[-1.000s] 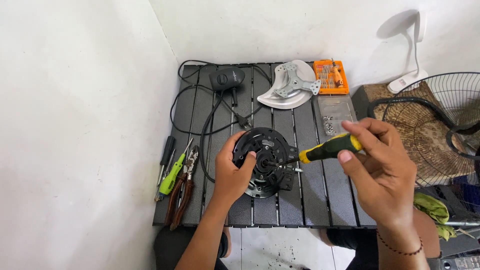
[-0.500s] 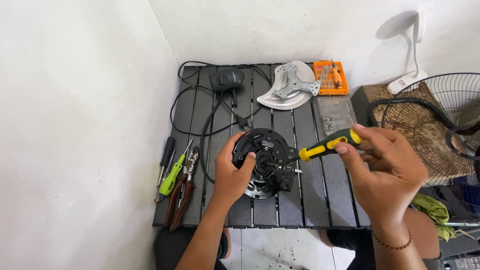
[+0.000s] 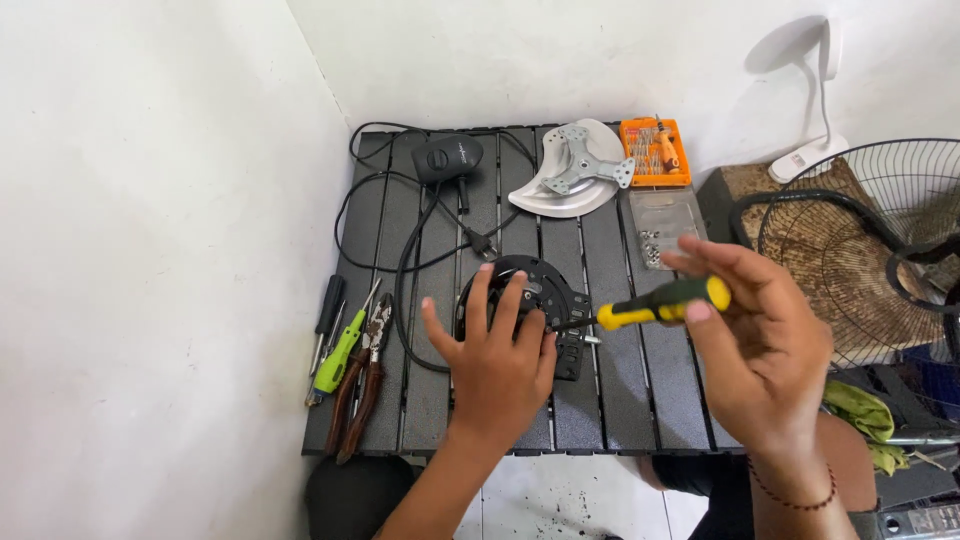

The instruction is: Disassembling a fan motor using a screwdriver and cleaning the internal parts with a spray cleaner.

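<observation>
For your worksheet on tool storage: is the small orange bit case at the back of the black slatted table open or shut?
Open: the orange bit case shows its bits uncovered, lying flat.

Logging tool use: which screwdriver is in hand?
The yellow-and-black-handled screwdriver, gripped by the right hand. The green-handled one and the black-handled one lie untouched at the table's left edge.

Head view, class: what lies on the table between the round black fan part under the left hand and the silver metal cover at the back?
In the head view, between the round black fan part and the silver metal cover lies a black power cord with its plug, on the dark slatted table.
</observation>
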